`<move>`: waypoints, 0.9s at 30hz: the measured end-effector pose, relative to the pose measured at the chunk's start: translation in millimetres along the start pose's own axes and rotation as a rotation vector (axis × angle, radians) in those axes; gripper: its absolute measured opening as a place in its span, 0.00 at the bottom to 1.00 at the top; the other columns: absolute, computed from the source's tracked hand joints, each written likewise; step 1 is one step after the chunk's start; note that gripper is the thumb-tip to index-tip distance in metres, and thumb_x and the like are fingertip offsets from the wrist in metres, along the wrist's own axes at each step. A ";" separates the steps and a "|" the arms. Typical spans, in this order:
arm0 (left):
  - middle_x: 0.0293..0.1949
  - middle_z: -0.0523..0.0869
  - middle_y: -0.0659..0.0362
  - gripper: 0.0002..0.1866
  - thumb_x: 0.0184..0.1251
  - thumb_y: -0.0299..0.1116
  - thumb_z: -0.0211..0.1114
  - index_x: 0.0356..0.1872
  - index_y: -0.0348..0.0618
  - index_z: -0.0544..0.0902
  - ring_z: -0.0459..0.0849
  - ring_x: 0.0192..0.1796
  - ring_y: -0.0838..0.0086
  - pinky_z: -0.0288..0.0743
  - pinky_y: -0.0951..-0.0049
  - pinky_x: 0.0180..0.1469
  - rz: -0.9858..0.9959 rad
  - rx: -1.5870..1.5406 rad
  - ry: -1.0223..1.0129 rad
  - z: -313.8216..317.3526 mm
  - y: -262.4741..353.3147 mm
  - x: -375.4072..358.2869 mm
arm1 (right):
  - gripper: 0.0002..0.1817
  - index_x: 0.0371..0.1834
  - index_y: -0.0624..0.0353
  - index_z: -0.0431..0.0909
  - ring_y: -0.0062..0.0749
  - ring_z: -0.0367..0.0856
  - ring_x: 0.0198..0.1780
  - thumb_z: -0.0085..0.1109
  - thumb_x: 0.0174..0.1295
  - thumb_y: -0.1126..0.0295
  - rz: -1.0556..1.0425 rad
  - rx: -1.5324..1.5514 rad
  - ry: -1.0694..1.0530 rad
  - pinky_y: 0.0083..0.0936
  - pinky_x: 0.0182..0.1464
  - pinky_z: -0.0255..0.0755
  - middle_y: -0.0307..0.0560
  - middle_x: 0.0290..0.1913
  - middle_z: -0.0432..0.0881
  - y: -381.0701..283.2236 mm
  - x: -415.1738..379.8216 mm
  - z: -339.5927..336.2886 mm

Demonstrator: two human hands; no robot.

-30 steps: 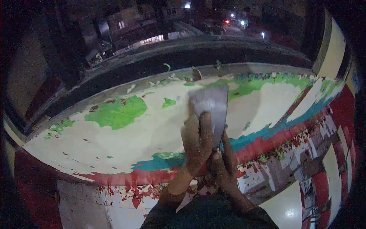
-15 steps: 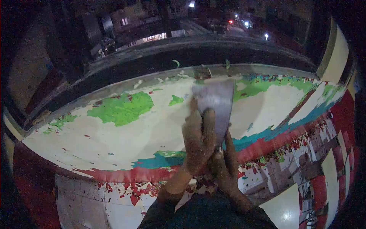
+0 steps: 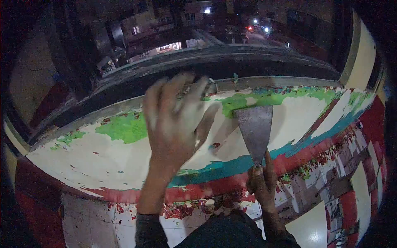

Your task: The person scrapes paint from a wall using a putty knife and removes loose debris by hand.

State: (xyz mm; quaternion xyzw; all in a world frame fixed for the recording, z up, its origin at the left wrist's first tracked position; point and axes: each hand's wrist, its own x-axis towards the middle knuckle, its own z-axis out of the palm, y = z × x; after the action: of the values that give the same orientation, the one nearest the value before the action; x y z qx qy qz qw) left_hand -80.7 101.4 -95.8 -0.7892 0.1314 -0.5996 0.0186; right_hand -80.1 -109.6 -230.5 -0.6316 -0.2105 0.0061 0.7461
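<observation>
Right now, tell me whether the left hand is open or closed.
Open. The left hand is raised over the ledge, fingers spread, holding nothing, though blurred.

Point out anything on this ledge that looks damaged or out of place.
The ledge has badly damaged paint: only ragged green, teal and red patches remain on pale bare surface. Red flakes lie scattered below its front edge. The right hand holds a scraper against it.

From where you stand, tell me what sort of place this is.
Probably a balcony or open ledge high up, at night. A wide parapet top with peeling green, teal and red paint runs across; beyond it lie lit buildings and street lights far below. The right hand holds a scraper.
</observation>
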 end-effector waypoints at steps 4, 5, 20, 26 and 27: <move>0.40 0.80 0.57 0.17 0.49 0.29 0.59 0.44 0.42 0.77 0.75 0.42 0.63 0.71 0.63 0.46 0.218 0.025 -0.256 20.1 0.0 25.0 | 0.28 0.66 0.63 0.49 0.12 0.61 0.17 0.43 0.64 0.67 -0.019 0.050 -0.005 0.12 0.18 0.57 0.32 0.20 0.64 2.4 3.0 -20.9; 0.40 0.80 0.57 0.17 0.48 0.29 0.61 0.44 0.44 0.78 0.76 0.41 0.62 0.72 0.64 0.45 0.158 -0.003 -0.343 14.4 3.1 23.6 | 0.27 0.66 0.63 0.50 0.12 0.60 0.17 0.43 0.64 0.68 -0.021 0.069 -0.014 0.12 0.18 0.57 0.32 0.20 0.64 3.1 3.3 -26.2; 0.29 0.80 0.55 0.08 0.49 0.24 0.64 0.32 0.42 0.83 0.80 0.34 0.63 0.74 0.69 0.39 -0.229 0.026 -0.529 -38.1 -2.5 52.1 | 0.32 0.65 0.62 0.52 0.13 0.65 0.20 0.51 0.60 0.62 0.124 0.162 0.138 0.14 0.19 0.59 0.35 0.24 0.69 47.6 -14.3 -121.6; 0.34 0.80 0.56 0.12 0.47 0.25 0.66 0.37 0.43 0.82 0.79 0.40 0.67 0.72 0.66 0.44 -0.080 0.115 -0.506 -52.4 6.3 50.8 | 0.33 0.65 0.61 0.52 0.13 0.64 0.20 0.52 0.60 0.61 0.137 0.193 0.134 0.13 0.20 0.59 0.33 0.23 0.68 35.1 -19.0 -125.3; 0.37 0.79 0.56 0.12 0.48 0.29 0.65 0.38 0.43 0.81 0.78 0.43 0.66 0.71 0.65 0.45 -0.083 0.020 -0.504 -45.8 13.9 52.9 | 0.33 0.65 0.60 0.52 0.13 0.64 0.19 0.52 0.60 0.61 0.150 0.186 0.128 0.13 0.20 0.59 0.33 0.23 0.68 33.6 -20.6 -123.2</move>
State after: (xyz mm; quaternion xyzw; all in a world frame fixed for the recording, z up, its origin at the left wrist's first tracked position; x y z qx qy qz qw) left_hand -113.8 81.7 -35.8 -0.9183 0.0843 -0.3854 0.0340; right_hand -50.5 -224.3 -282.5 -0.5727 -0.1133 0.0409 0.8109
